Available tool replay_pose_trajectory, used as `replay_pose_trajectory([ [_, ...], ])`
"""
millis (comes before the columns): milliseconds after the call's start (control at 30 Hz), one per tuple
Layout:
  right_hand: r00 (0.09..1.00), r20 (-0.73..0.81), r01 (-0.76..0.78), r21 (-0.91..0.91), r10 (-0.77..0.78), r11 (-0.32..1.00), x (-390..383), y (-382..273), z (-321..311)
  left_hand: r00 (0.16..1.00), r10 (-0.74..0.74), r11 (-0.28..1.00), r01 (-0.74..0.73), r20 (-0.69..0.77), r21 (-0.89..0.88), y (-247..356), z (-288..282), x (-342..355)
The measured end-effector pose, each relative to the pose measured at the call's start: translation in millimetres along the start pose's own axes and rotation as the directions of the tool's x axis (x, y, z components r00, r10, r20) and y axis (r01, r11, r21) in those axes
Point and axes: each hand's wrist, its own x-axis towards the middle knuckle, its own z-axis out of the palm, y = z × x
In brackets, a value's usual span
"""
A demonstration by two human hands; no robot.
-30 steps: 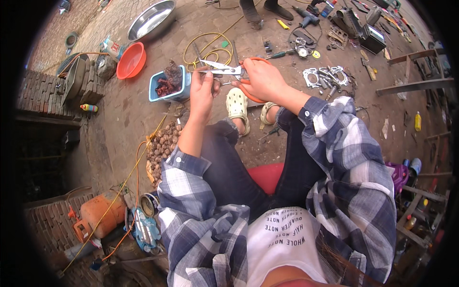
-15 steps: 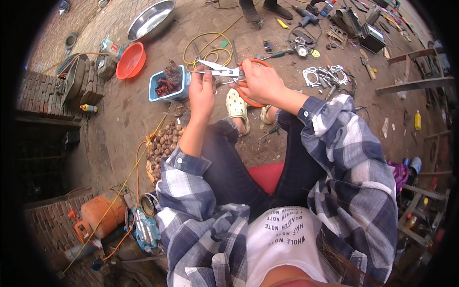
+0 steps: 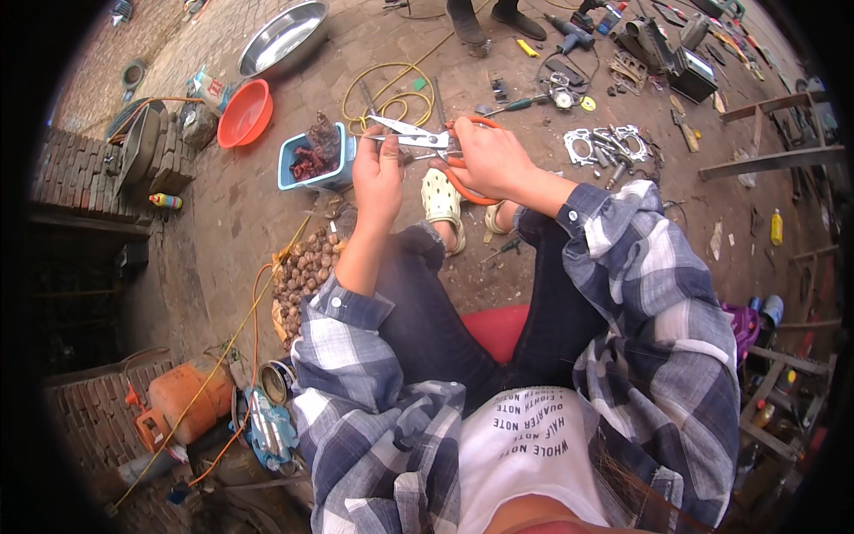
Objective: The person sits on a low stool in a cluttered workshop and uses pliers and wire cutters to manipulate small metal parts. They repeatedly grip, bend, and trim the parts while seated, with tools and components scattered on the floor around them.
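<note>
Large scissors (image 3: 425, 137) with orange handles and pale blades are in my right hand (image 3: 495, 160), whose fingers are wrapped round the handles. The blades stand apart and point left. My left hand (image 3: 379, 182) is raised at the blade tips with thumb and fingers pinched together. What they hold, if anything, is too small to make out. Just left of that hand sits a light blue basket (image 3: 286, 174) with dark red, crumpled pieces inside. A heap of brown, round, walnut-like things (image 3: 307, 267) lies below it, beside my left forearm.
A red basin (image 3: 245, 114) and a wide metal basin (image 3: 283, 40) stand at the far left. Engine parts (image 3: 608, 147), a drill (image 3: 569, 34) and other tools lie to the right. A yellow hose (image 3: 391, 76) coils ahead, near another person's shoes (image 3: 469, 27). An orange gas cylinder (image 3: 191, 400) is at lower left.
The upper scissor blade has dipped slightly, narrowing the gap between the blades. My right hand has shifted slightly downward, and my left hand stays almost in place.
</note>
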Motion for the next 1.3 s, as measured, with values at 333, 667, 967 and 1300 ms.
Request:
replay_pose_trajectory([
  [333,0.975,-0.199,0.095,-0.041,-0.101,0.995,3.4,5.8,6.9,0.969,-0.201,0.956,0.226,0.143,-0.190,10.8,0.6,0.4],
  [667,0.999,-0.049,-0.004,-0.031,0.002,1.000,1.5,-2.8,0.3,0.959,-0.217,0.954,0.248,0.179,-0.170,5.4,-2.9,1.6],
  [967,0.996,-0.074,0.047,-0.060,-0.051,0.997,-0.6,2.4,4.6,0.980,-0.168,0.982,0.176,0.111,-0.069,3.0,-6.1,0.6],
  [1300,0.995,-0.074,0.065,-0.059,-0.069,0.996,-1.5,4.4,6.4,0.983,-0.163,0.982,0.169,0.089,-0.078,-2.5,-7.5,1.0],
])
